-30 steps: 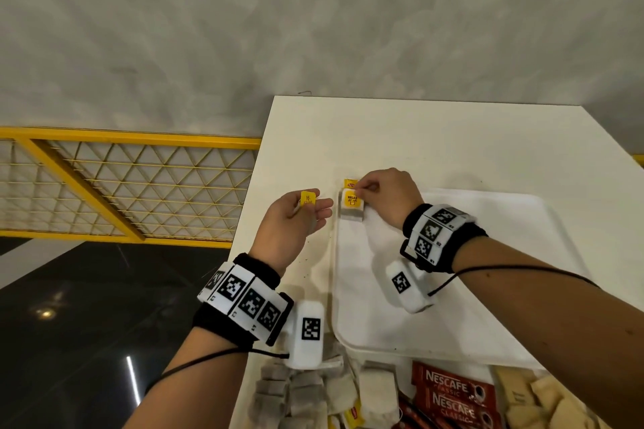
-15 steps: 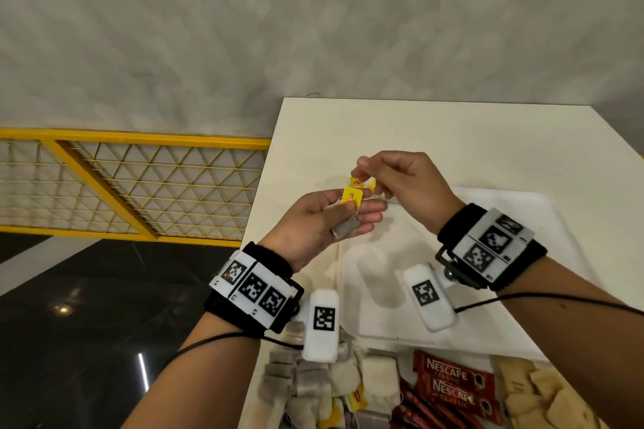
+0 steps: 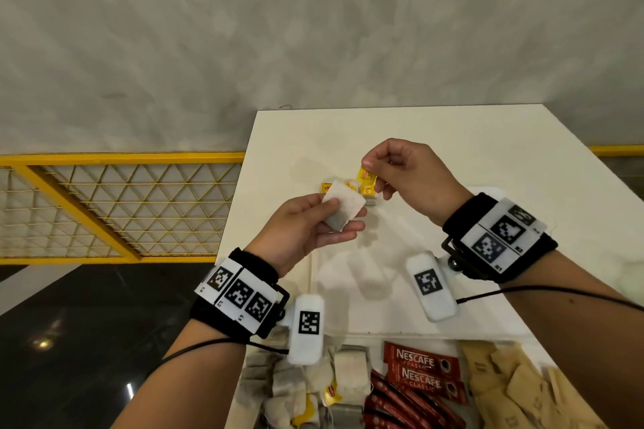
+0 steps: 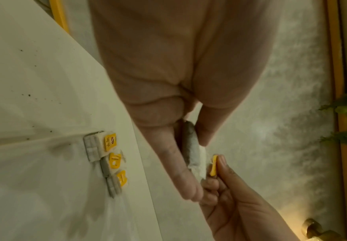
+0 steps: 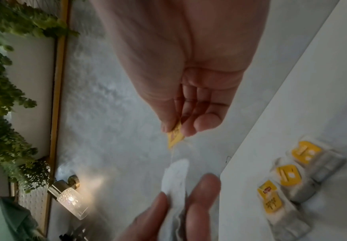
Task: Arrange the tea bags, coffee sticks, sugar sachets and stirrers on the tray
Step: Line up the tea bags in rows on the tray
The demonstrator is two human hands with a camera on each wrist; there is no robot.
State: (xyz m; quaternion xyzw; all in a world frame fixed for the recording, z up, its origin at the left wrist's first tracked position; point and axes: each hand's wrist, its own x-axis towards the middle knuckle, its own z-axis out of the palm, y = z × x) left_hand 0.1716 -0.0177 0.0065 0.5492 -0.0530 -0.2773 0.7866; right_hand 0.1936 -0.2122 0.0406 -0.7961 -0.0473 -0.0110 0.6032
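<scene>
The left hand holds a tea bag between thumb and fingers above the tray's far left corner. The right hand pinches that bag's yellow tag. Three tea bags lie in a row at that corner of the tray. More tea bags, Nescafe coffee sticks and brown sugar sachets lie along the desk's near edge.

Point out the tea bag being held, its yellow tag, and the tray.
tea bag (image 3: 343, 207): head view, middle of the white pouch in the left hand.
yellow tag (image 3: 366, 177): head view, the part of the tag showing below the right hand's fingers.
tray (image 3: 488, 306): head view, bare floor near the right edge.
</scene>
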